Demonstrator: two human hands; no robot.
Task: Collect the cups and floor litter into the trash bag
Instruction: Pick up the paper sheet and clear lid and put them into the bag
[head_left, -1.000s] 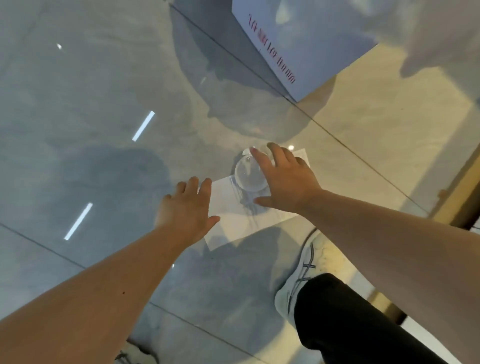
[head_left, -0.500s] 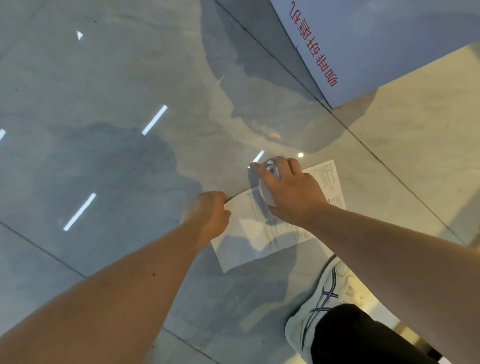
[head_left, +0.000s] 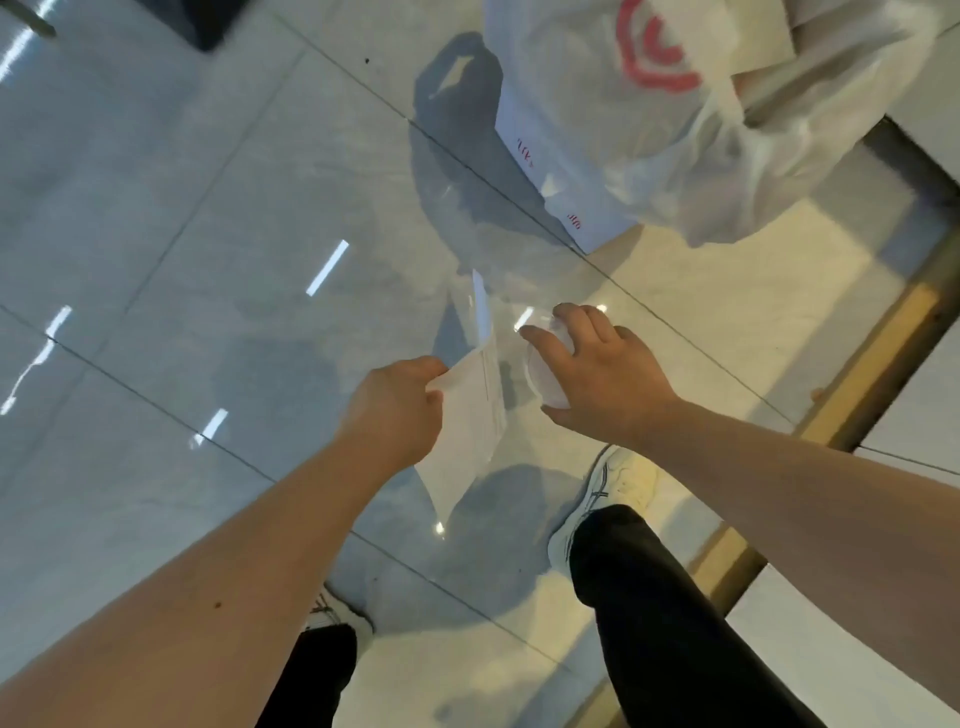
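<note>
Above the glossy floor tiles (head_left: 218, 218), your left hand (head_left: 395, 410) pinches a printed paper sheet (head_left: 470, 421) (light, floppy; grip its edge), while your right hand (head_left: 605, 376) curls spread fingers around a clear plastic cup (head_left: 545, 371), thin and crushable. Both lay on the floor a moment ago; now they're lifted, and the white trash bag (head_left: 691, 135) has come into view.

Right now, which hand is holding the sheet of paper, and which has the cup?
The left hand pinches the sheet of paper by its edge; the right hand grips the clear cup from above.
</note>
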